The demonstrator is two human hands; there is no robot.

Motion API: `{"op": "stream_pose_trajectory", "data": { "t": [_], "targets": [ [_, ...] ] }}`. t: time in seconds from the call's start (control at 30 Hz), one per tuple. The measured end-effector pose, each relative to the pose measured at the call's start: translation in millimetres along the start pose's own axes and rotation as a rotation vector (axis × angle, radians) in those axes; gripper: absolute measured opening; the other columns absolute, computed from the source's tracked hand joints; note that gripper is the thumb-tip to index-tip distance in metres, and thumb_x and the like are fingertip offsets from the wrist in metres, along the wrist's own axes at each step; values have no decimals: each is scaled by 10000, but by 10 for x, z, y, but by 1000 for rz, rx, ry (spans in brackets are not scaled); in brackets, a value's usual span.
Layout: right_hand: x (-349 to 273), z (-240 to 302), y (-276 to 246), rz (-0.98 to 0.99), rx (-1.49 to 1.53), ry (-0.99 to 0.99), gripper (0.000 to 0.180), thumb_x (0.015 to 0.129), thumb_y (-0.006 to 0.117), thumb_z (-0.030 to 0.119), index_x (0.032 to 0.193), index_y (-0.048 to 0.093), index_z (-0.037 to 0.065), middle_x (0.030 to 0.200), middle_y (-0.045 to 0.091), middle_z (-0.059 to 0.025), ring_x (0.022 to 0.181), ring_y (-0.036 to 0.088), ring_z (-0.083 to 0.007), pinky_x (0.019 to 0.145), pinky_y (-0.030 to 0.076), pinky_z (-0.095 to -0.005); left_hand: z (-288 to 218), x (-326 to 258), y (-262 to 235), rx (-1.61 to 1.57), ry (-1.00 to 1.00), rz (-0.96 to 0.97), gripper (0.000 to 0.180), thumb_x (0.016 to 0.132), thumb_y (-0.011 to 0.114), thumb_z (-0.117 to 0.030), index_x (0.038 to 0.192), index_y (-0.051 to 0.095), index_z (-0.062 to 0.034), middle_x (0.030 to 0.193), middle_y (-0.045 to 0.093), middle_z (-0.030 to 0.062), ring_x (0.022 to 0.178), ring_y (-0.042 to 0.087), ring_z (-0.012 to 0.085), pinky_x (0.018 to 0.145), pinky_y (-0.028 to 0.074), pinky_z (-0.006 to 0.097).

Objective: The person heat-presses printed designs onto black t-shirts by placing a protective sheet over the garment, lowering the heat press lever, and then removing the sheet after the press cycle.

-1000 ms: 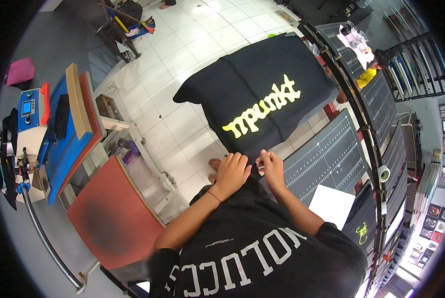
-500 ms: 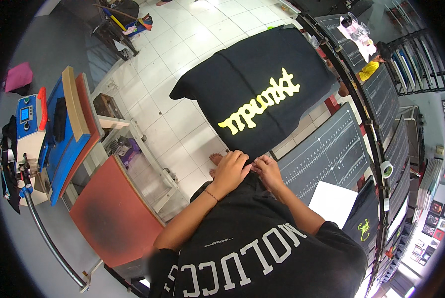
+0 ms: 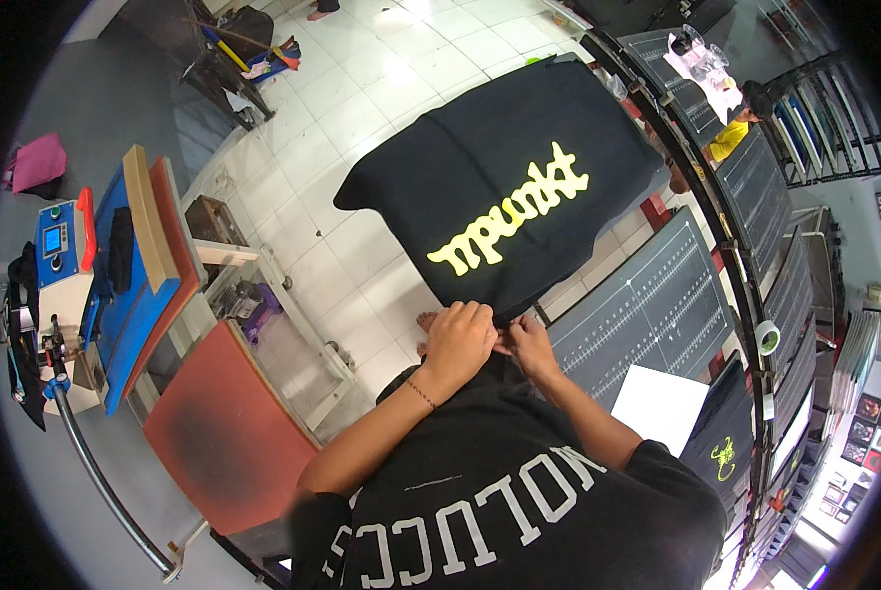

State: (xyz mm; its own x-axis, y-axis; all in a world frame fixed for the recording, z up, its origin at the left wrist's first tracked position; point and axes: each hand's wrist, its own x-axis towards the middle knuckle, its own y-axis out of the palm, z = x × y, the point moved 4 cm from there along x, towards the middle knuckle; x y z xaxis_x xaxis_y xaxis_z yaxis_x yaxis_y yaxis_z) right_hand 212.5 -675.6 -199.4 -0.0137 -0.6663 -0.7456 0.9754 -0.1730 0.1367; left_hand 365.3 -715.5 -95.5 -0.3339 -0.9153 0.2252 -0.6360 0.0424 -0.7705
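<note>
A black T-shirt (image 3: 480, 167) with a yellow print across its chest is held up and spread out in front of me, above the white tiled floor. My left hand (image 3: 457, 339) and my right hand (image 3: 529, 344) sit close together at the shirt's near edge, both pinching the fabric there. I am wearing a black shirt with white lettering (image 3: 519, 492).
On my left stands a heat press (image 3: 116, 265) with a red-brown lower plate (image 3: 219, 423) and a blue control box (image 3: 57, 241). To my right are dark gridded pallets (image 3: 647, 305), a white sheet (image 3: 662, 403), a tape roll (image 3: 767, 337) and another black shirt (image 3: 721, 433).
The shirt's far end has swung a little right and its print has turned with it. Both hands have drawn closer together at the near edge.
</note>
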Motion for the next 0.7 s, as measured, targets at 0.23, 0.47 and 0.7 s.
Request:
{"op": "stream_pose_trajectory", "data": {
  "t": [0.23,0.47,0.7],
  "targets": [
    [-603,854,376,-108,-593,-1104,323,838,630,145,1086,509,-23,894,605,-159,838,619,-324,781,508,-412,-249,377,-582,-19,94,9,125,765,651,-100,744,535,-59,726,540,77,726,546,274,653,443,397],
    [-213,720,919,391,-1130,-1002,370,853,606,265,1160,603,59,1128,631,-226,1038,597,-405,836,476,-521,-239,491,-616,53,166,-43,113,776,660,-145,798,583,-64,801,578,67,803,555,255,718,445,389],
    [-656,1146,1276,335,-1275,-1176,384,866,636,284,1120,607,-4,1217,579,-236,1123,542,-425,957,400,-528,355,-169,-1164,-116,-309,-574,37,864,594,-46,858,611,-14,869,608,107,834,588,275,749,464,374]
  ]
}}
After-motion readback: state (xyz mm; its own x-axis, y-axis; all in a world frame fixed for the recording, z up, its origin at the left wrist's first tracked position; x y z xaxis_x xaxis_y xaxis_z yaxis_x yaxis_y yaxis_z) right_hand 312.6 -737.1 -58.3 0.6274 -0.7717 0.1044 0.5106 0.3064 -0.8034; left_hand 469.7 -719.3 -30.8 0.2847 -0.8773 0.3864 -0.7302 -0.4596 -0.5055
